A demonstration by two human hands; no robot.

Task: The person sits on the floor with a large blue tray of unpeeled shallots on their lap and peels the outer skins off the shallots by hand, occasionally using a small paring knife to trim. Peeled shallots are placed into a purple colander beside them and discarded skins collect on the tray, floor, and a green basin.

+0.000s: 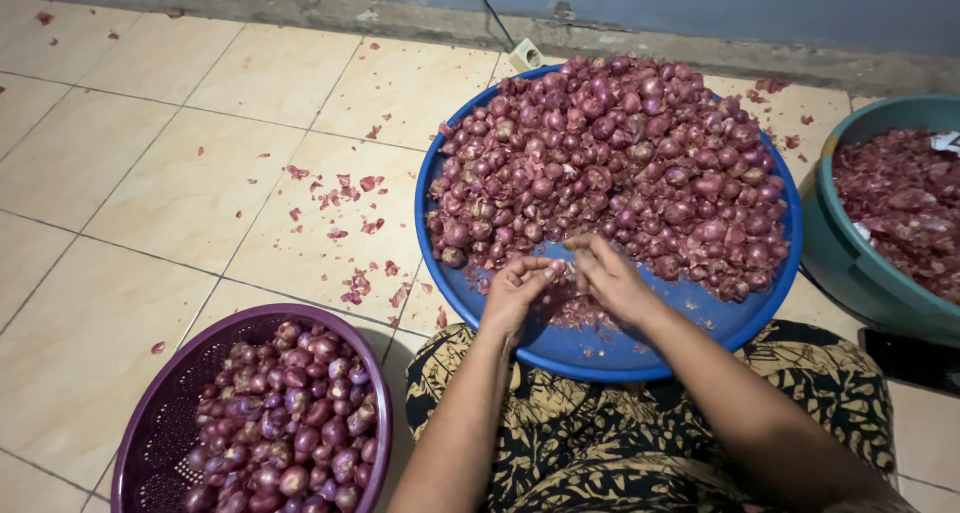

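A small purple-red shallot (556, 269) is pinched between the fingertips of the left hand (515, 291) and the right hand (608, 276), both sets of fingers closed on it, above the near rim of a wide round blue plastic tray (600, 353) heaped with unpeeled shallots (620, 163). A purple perforated plastic basket (160, 423) of peeled shallots (290, 423) is set to the left, a teal plastic tub (850, 273) of skins to the right.

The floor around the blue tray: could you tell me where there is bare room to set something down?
Bare tile lies at the far left, bordered by the wall, the purple basket and scattered skins. The blue tray is heaped with shallots; only its near rim shows, under both hands. The teal tub crowds the right.
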